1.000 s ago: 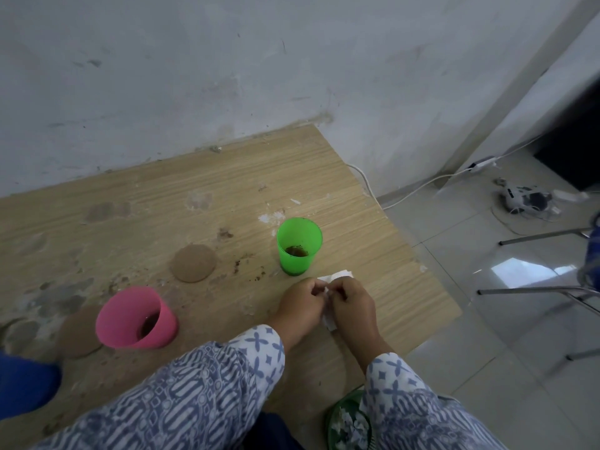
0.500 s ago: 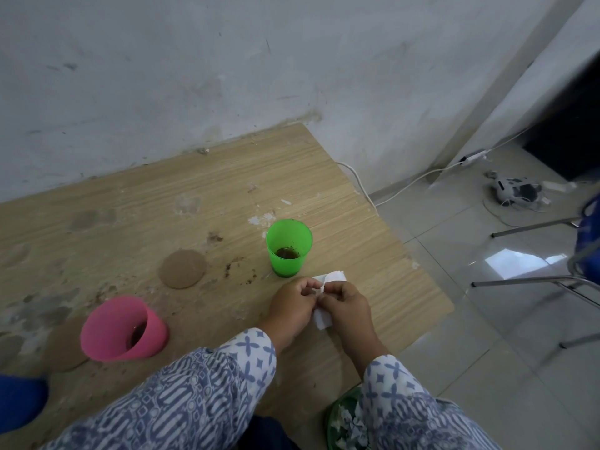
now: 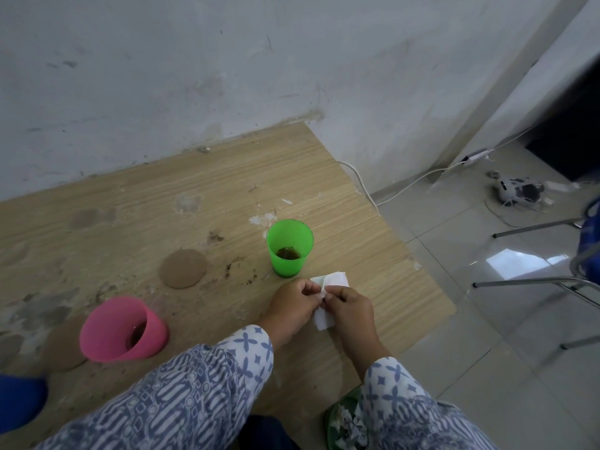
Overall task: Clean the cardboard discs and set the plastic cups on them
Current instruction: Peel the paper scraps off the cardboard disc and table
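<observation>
A green plastic cup (image 3: 290, 247) with brown residue inside stands on the wooden table (image 3: 201, 196). To its left lies a bare brown cardboard disc (image 3: 182, 268). A pink cup (image 3: 121, 329), also holding brown residue, stands at the near left and half covers a second disc (image 3: 65, 345). Just in front of the green cup, my left hand (image 3: 292, 306) and my right hand (image 3: 349, 308) both pinch a white tissue (image 3: 329, 284) between them. Part of the tissue hangs below my fingers.
Brown stains and crumbs mark the table around the disc. A blue object (image 3: 19, 401) sits at the near left edge. A green bin with crumpled paper (image 3: 345, 420) is below the table by my right arm. Cables (image 3: 418, 178) and chair legs (image 3: 532, 280) cover the tiled floor at right.
My hands have kept working the tissue and it is spread a little wider. The cups and discs have not moved on the table; only the camera view shifted.
</observation>
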The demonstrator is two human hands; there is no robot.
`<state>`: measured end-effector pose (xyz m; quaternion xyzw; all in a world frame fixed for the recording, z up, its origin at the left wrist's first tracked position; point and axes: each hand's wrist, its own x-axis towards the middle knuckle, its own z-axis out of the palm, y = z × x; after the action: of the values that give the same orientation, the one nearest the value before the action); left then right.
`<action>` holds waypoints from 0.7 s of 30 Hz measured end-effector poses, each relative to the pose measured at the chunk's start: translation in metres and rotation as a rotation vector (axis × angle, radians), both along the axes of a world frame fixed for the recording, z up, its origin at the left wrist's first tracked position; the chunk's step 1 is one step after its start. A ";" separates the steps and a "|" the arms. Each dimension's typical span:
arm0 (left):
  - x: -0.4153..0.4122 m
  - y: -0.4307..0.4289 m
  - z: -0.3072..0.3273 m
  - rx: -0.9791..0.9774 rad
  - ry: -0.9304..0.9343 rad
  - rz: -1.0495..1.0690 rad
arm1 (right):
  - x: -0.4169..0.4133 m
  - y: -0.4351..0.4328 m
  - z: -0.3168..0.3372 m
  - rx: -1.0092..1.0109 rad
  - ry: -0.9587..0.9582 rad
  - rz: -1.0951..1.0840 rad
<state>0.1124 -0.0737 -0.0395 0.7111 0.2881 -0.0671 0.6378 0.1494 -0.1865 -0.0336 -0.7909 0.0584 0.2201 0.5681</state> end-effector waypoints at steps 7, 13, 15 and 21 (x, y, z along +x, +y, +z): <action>0.003 0.000 0.002 0.060 0.002 -0.031 | 0.001 -0.004 0.007 0.135 0.111 -0.016; 0.006 -0.001 0.004 0.079 0.047 -0.014 | 0.002 -0.003 0.010 0.174 0.123 -0.013; 0.007 -0.001 0.005 0.102 0.053 -0.018 | 0.003 -0.002 0.010 0.164 0.142 -0.006; 0.008 -0.001 0.007 0.037 0.089 0.005 | 0.002 -0.002 0.006 -0.007 0.042 0.051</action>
<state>0.1207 -0.0742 -0.0322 0.7182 0.3193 -0.0917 0.6114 0.1517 -0.1881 -0.0271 -0.7892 0.0510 0.2510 0.5582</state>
